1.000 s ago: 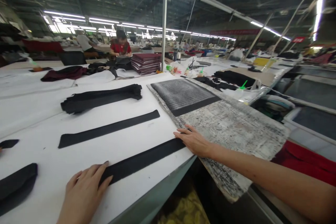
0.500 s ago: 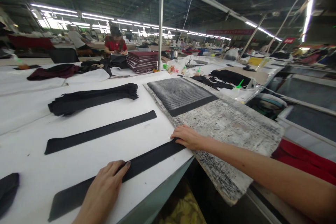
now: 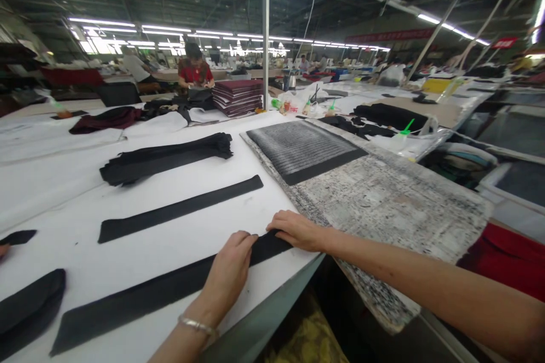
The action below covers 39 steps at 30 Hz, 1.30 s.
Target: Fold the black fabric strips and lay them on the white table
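A long black fabric strip (image 3: 140, 298) lies slantwise along the front of the white table (image 3: 179, 261). My left hand (image 3: 230, 266), a bracelet at its wrist, bends over the strip's right part with fingers together at its upper edge. Close by, my right hand (image 3: 296, 229) has its fingers curled onto the strip's right end, pinching the cloth there. A small gap separates the two hands. Behind them a second black strip (image 3: 183, 208) lies flat, and beyond it is a bundle of black strips (image 3: 166, 159).
To the right, a speckled board (image 3: 383, 204) carries a ribbed stack of dark pieces (image 3: 304, 150). Dark fabric (image 3: 32, 309) and another person's fingertips (image 3: 3, 250) show at the left edge. A maroon stack (image 3: 237, 96) and a person in red (image 3: 196, 71) are farther back.
My left hand has slid right along the strip, nearer my right hand, which stays at the strip's end. Another person's fingertips have come into view at the left. The view has shifted slightly.
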Tool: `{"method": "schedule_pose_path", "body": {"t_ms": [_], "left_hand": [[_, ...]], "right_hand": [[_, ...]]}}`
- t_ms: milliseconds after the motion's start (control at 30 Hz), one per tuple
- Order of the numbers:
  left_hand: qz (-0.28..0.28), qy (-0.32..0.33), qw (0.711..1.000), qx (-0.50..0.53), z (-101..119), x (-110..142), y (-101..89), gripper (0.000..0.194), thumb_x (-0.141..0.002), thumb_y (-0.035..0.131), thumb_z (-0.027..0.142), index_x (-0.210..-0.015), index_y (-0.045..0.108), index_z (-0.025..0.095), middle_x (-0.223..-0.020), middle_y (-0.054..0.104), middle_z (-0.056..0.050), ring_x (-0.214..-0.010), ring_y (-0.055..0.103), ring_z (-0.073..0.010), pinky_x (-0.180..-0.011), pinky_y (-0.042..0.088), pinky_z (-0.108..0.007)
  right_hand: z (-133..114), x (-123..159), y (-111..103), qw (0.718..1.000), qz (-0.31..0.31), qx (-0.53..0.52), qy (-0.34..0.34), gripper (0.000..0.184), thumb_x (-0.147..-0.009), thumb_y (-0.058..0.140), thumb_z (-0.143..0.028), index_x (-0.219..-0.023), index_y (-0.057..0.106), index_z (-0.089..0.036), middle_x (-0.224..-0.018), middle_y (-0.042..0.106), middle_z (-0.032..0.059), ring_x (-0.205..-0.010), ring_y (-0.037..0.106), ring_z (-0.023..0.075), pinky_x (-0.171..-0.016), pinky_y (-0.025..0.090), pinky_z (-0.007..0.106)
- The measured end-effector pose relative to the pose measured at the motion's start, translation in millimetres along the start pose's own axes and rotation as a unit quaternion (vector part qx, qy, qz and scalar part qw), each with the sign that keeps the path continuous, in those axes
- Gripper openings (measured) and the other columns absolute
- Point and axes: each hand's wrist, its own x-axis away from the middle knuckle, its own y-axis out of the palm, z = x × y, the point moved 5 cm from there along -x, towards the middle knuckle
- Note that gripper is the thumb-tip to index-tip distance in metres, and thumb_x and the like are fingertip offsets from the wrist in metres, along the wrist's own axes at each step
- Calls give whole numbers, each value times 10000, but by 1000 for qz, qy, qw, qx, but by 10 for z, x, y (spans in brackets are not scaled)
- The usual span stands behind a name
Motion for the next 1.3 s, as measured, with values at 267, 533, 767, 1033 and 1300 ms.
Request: {"method": "schedule_pose_path", "body": {"t_ms": [267, 533, 767, 1033, 1300], "left_hand": [[-53, 21, 996, -70, 82, -101, 224, 483, -861, 317, 15, -1260, 540, 169, -946, 576, -71, -890, 490, -215, -823, 473, -370], [-63, 31, 985, -157, 141, -134, 300, 543, -854, 286, -4, -1318, 493, 187, -964, 557, -79, -879, 464, -207, -795, 446, -347], [-48, 46, 979, -195, 144, -103, 341, 568, -818, 302, -32, -1315, 491, 169, -1068, 567, -105, -913, 485, -217, -788, 444, -357], [-78, 59, 977, -191, 258, -175, 345, 533, -823, 325, -23, -1314, 470, 126, -1074, 589, -94, -969, 497, -222, -839, 410, -371], [-49, 65, 970, -228, 334, -244, 351, 521, -840, 351, 11, -1318, 470, 181, -1036, 577, -89, -915, 488, -236, -773, 390, -388]], "right_hand": [[195, 101, 84, 996, 57, 43, -54, 249, -922, 423, -136, -1038, 643, -151, -937, 617, 71, -890, 542, 163, -802, 460, 275], [231, 186, 77, 989, 48, 120, -71, 252, -943, 418, -160, -1083, 628, -160, -983, 619, 71, -906, 519, 166, -809, 436, 285], [149, 229, 33, 974, 36, 209, -84, 246, -966, 388, -197, -1077, 601, -146, -955, 616, 70, -852, 505, 163, -774, 411, 296], [98, 314, 35, 972, 54, 220, -66, 284, -974, 363, -191, -1201, 529, -153, -1134, 586, 79, -1013, 489, 173, -886, 353, 364], [105, 326, 36, 981, 55, 183, -26, 320, -960, 383, -165, -1254, 503, -207, -1144, 596, 67, -1092, 482, 175, -1010, 278, 438]]}}
